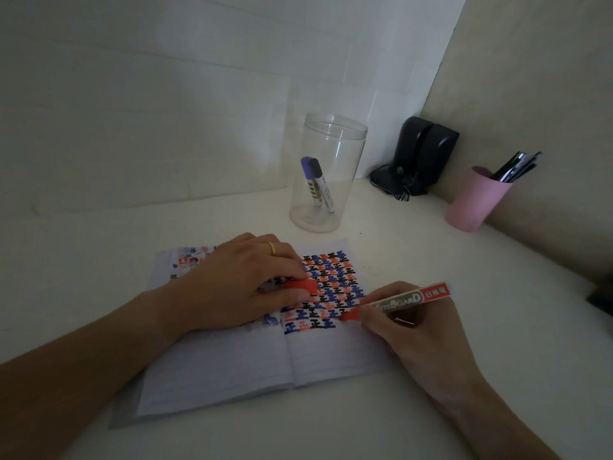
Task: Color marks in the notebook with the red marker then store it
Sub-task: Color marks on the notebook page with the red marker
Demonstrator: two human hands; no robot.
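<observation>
An open lined notebook (pixel 252 356) lies on the white desk, its right page covered with rows of red, blue and black marks (pixel 335 287). My right hand (pixel 411 330) grips the uncapped red marker (pixel 403 300), with its red tip resting on the page's right edge near the lowest rows. My left hand (pixel 242 283) presses flat on the notebook across the fold and pinches the red cap (pixel 300 287) between thumb and fingers. A clear plastic jar (pixel 326 174) stands upright behind the notebook, holding a blue marker and a black marker (pixel 315 184).
A pink cup (pixel 471 204) with several pens stands at the right against the wall. Two black speakers (pixel 421 151) with cables sit in the back corner. A dark object (pixel 602 297) pokes in at the right edge. Walls close the desk at back and right.
</observation>
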